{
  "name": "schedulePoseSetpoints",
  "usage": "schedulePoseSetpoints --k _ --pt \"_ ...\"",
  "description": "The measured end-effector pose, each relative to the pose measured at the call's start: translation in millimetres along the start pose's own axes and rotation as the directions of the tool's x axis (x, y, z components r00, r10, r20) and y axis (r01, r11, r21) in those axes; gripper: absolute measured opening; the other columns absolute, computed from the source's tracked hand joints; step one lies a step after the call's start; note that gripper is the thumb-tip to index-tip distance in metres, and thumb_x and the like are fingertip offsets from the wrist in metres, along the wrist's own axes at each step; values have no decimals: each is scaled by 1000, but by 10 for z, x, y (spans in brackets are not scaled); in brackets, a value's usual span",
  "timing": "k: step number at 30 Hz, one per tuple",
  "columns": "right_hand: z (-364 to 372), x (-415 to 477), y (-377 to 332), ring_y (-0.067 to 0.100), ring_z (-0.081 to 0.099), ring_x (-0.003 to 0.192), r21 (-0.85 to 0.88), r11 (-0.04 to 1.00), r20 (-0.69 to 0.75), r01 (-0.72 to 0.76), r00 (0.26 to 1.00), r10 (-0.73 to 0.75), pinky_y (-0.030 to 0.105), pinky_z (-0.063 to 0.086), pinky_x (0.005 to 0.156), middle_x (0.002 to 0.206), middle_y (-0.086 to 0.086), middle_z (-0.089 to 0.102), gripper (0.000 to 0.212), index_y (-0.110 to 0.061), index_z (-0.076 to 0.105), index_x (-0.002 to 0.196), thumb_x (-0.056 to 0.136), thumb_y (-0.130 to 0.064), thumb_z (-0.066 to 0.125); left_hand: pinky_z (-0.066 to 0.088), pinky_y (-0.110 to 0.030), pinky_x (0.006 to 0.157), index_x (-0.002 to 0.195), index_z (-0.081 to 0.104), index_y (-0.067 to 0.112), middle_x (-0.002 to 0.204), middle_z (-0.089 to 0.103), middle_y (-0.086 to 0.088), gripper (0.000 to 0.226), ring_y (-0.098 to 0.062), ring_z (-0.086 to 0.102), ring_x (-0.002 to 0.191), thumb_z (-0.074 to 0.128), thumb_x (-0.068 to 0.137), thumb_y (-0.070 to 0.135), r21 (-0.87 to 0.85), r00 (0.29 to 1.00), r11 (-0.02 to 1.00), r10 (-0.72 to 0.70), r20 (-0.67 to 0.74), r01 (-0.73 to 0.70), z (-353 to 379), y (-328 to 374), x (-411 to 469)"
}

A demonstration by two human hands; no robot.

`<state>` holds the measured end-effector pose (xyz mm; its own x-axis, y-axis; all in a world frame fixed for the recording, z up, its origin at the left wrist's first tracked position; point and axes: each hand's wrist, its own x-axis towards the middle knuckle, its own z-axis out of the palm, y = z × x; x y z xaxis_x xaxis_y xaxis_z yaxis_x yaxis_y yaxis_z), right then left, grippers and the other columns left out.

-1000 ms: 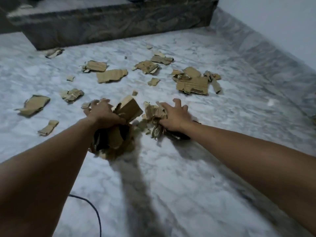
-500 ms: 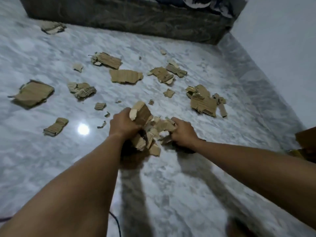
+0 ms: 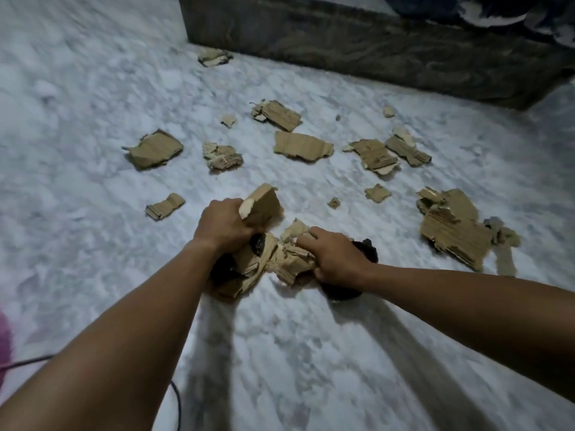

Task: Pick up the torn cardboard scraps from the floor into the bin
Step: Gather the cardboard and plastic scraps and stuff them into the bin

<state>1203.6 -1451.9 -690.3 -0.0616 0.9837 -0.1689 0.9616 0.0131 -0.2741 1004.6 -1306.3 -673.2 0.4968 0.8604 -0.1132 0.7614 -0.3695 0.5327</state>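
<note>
Both hands press a bunch of torn brown cardboard scraps [image 3: 280, 259] together just above the marble floor [image 3: 77, 119]. My left hand [image 3: 222, 227] is closed on the left side of the bunch, with one larger piece [image 3: 264, 205] sticking up past its fingers. On the right side my right hand [image 3: 334, 258] grips the crumpled pieces. Several loose scraps lie beyond: a flat one [image 3: 155, 149] at the left, a strip [image 3: 165, 206], a wide one [image 3: 301, 146] in the middle, and a big pile [image 3: 454, 231] at the right. No bin is visible.
A dark patterned base of a bed or sofa [image 3: 373, 48] runs across the back. A black cable [image 3: 177, 399] trails on the floor under my left arm. Something pink [image 3: 4, 343] shows at the left edge. Dark shadows lie under the hands.
The view has swung left, so the scraps sit further right in view. Both hands have drawn closer together, squeezing the gathered scraps into one tighter bunch.
</note>
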Motion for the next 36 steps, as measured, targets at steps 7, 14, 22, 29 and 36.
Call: schedulePoseSetpoints --k 7,14,22,29,36 --pt "-366 400 363 29 47 85 431 851 -405 -298 779 478 31 29 64 102 10 51 39 -14 55 112 74 -8 62 46 -29 61 83 72 16 78 71 -3 31 -21 66 74 81 64 38 -234 904 955 -255 -343 181 -407 -63 -215" --pt "-198 735 125 33 25 134 266 913 -34 -310 943 330 50 28 101 149 2 34 73 -34 41 141 79 -69 56 33 -46 112 134 58 16 150 40 -15 96 -35 31 141 81 56 67 -9 906 910 -414 -94 415 -354 -652 -2" --pt "96 827 -206 28 50 104 -90 995 -197 41 979 -58 40 32 84 113 1 55 43 -31 55 116 76 -36 70 41 -32 65 87 54 21 87 66 -4 37 -32 62 85 76 72 46 -21 910 956 -286 -300 294 -202 -557 -70" --pt "-217 896 -140 30 62 88 480 877 -218 -43 962 166 40 51 72 91 6 68 29 -18 60 100 73 -10 67 55 -36 80 104 67 19 97 72 1 50 -19 67 89 86 64 43 -442 863 864 -400 -307 243 -517 -611 -195" --pt "-330 873 -90 28 59 86 706 688 -261 -168 841 474 36 46 69 90 -1 66 34 -21 61 112 81 -8 59 53 -28 84 108 68 28 104 67 10 64 -5 64 93 93 52 43 -262 991 959 -126 -52 108 -451 -197 -537"
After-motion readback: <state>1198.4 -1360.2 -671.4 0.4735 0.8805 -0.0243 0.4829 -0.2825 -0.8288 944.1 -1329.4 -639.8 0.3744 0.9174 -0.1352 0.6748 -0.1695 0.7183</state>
